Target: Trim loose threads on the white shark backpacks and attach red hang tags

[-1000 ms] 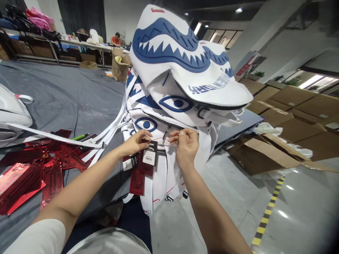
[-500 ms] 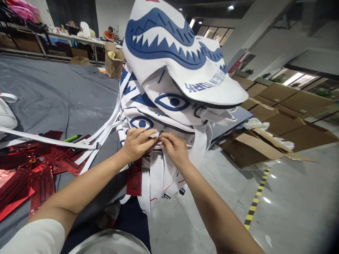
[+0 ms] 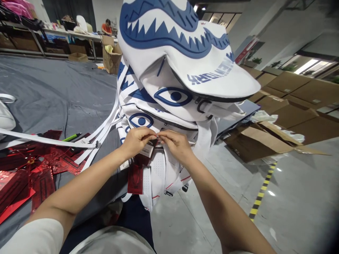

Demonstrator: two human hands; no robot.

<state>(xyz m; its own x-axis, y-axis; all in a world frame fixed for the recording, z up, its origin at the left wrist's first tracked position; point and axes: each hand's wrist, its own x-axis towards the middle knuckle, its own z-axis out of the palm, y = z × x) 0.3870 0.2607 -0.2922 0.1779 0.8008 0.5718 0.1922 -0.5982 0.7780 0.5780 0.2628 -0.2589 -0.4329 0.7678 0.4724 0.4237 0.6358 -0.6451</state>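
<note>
Fingertip to fingertip, my left hand [image 3: 137, 140] and my right hand [image 3: 175, 145] pinch what looks like the thin cord of a hang tag, mostly hidden by the fingers. A black-and-white hang tag [image 3: 147, 149] dangles just below them, and a translucent red tag [image 3: 135, 180] hangs lower. Behind my hands is a white backpack [image 3: 169, 124] with blue eye prints, lying in a stack. On top rests another white backpack [image 3: 159, 76] with a blue toothed mouth and a flap. White straps and black buckles hang from the stack's near side.
Red tags [image 3: 43, 183] lie piled on the grey cloth-covered table [image 3: 58, 88], with a green pen [image 3: 71, 137] and long white straps [image 3: 47, 139]. Open cardboard boxes [image 3: 259, 141] stand on the floor to the right. A person [image 3: 106, 27] sits at a far bench.
My fingertips have drawn closer together, and the black-and-white tag now shows below my left hand. The view has shifted slightly; the stacked bags appear larger.
</note>
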